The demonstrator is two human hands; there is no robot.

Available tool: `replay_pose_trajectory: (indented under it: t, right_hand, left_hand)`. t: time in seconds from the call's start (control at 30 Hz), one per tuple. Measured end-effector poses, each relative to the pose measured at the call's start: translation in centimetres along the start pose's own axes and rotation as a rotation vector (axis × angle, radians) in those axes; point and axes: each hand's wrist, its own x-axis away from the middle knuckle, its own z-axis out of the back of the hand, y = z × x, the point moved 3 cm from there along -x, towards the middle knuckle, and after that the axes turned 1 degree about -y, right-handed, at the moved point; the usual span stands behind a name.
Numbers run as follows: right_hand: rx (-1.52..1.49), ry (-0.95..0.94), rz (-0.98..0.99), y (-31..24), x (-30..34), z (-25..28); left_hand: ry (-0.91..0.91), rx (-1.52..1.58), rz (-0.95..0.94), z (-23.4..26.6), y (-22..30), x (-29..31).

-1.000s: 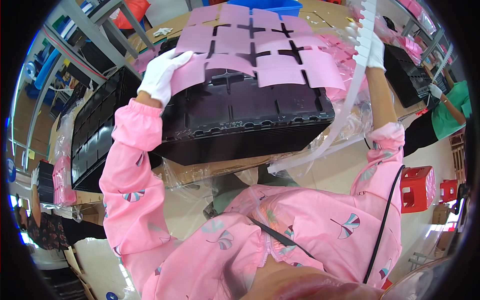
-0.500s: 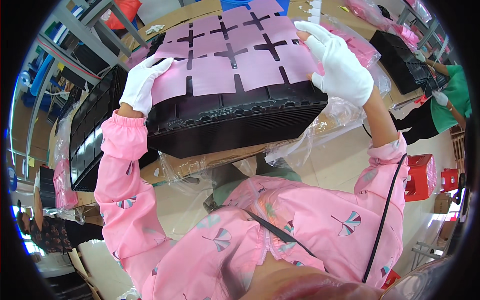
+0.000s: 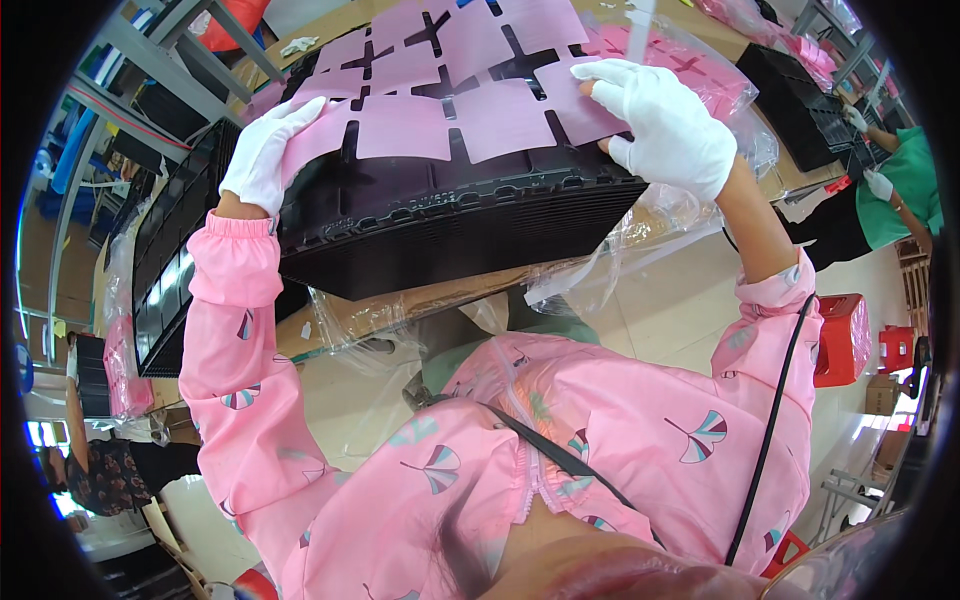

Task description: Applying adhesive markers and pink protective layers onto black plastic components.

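A thin pink sheet (image 3: 405, 128) with cross-shaped cutouts lies over the top of a black ribbed plastic tray stack (image 3: 460, 240). Its front flaps curl up a little from the black surface. White-gloved, my left hand (image 3: 262, 150) holds the sheet's front left corner, fingers close together and pointing away from me. At the front right corner, my right hand (image 3: 665, 128), also gloved, has its fingers bent over the film and the thumb near its edge. The undersides of both grips are hidden.
More black trays (image 3: 180, 270) stand at the left beside a grey metal frame (image 3: 185, 85). Clear plastic wrap and pink sheets (image 3: 700, 75) lie to the right. A co-worker in green (image 3: 895, 190) handles black trays at far right. A red stool (image 3: 842, 340) stands on the floor.
Both hands have shifted slightly to the left in view, still at the sheet's front corners. The front flaps now sit farther back, baring more of the tray's front edge.
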Motion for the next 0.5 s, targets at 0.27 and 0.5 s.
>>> replay_pose_trajectory:
  t: [0.27,0.5]
  right_hand:
    - [0.067,0.170,0.069,1.4,-1.1,-2.0]
    - [0.035,0.244,-0.010,2.1,-1.4,-0.6]
  left_hand:
    - [-0.046,-0.042,-0.046,-0.8,1.0,0.9]
    - [-0.089,-0.096,-0.108,0.0,0.9,-0.8]
